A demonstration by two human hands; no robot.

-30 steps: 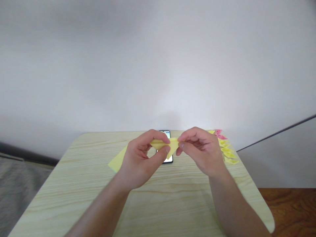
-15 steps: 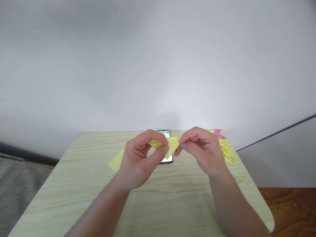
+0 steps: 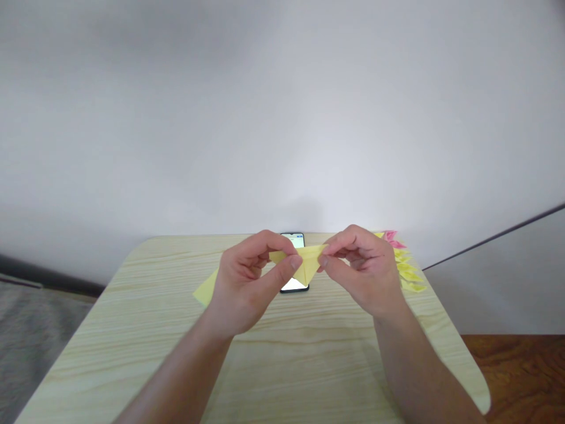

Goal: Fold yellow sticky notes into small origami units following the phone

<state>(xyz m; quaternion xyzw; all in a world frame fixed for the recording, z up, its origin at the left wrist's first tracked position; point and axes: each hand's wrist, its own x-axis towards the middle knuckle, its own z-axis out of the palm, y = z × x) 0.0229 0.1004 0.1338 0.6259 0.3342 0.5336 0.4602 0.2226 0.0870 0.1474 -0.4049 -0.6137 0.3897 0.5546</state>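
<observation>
A folded piece of yellow paper [image 3: 308, 265] is held up above the table, its point facing down and a crease running down its middle. My left hand [image 3: 253, 282] pinches it between thumb and index finger near the centre. The upper right corner is pinched by the thumb and fingers of my right hand [image 3: 364, 268]. Behind the paper lies a phone [image 3: 296, 285] with its screen lit, partly covered. More yellow paper [image 3: 205, 291] rests on the table, mostly hidden behind my left hand.
Several folded yellow paper pieces [image 3: 409, 274] lie in a row at the table's right edge, with a pink folded piece [image 3: 392, 238] at the far end. The wooden table [image 3: 300, 371] meets a pale wall [image 3: 282, 118] at the back.
The folded yellow paper has tilted and shifted slightly right, and its right corner shows more. My right hand's fingers have closed up on that corner; my left hand has barely moved.
</observation>
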